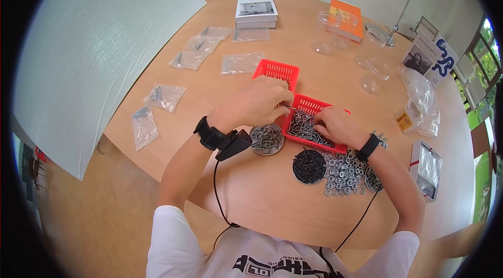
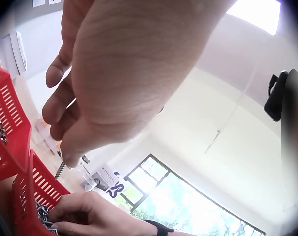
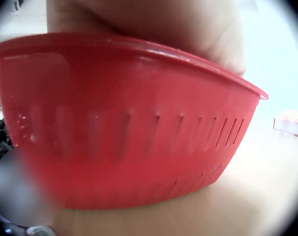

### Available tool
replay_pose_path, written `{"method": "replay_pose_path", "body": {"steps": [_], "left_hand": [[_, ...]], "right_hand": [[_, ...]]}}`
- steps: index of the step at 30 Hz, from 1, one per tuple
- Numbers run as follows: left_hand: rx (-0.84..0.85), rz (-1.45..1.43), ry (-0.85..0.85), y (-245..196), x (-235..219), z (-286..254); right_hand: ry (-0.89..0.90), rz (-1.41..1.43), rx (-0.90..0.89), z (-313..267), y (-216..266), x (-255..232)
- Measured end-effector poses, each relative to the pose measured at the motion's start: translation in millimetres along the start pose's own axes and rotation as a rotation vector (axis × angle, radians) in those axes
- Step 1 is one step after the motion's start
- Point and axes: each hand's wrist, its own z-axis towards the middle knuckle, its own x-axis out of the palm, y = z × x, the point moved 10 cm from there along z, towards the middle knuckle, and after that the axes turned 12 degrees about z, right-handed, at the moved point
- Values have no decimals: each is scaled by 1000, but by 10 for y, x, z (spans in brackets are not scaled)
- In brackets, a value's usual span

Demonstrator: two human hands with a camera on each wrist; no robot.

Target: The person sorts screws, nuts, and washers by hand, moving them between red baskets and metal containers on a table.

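My left hand (image 1: 260,101) is above the gap between two red baskets. Between its thumb and a fingertip it pinches a threaded screw (image 2: 60,170), which points down in the left wrist view. My right hand (image 1: 338,122) reaches into the nearer red basket (image 1: 310,102), its fingers among a heap of silver screws (image 1: 303,127). Those fingertips are buried in the heap, and I cannot tell whether they grip one. The basket's wall (image 3: 134,123) fills most of the right wrist view. Behind stands the other red basket (image 1: 280,68), with small metal pieces inside.
Round dishes of silver screws (image 1: 267,140) and black screws (image 1: 309,167) stand in front, beside loose nuts (image 1: 346,176). Clear bags (image 1: 144,128) lie leftward. Farther back are a white book (image 1: 257,9), an orange book (image 1: 348,24) and clear round dishes (image 1: 369,85). A box (image 1: 425,170) stands at right.
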Motion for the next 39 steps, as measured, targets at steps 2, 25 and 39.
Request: {"method": "replay_pose_path", "body": {"steps": [2, 25, 39], "left_hand": [[-15, 6, 6, 8, -30, -55], [-95, -29, 25, 203, 69, -453], [-131, -69, 32, 241, 177, -597]], "right_hand": [[-1, 27, 28, 13, -31, 1], [-9, -65, -1, 129, 71, -34], [-8, 534, 33, 119, 643, -404]]}}
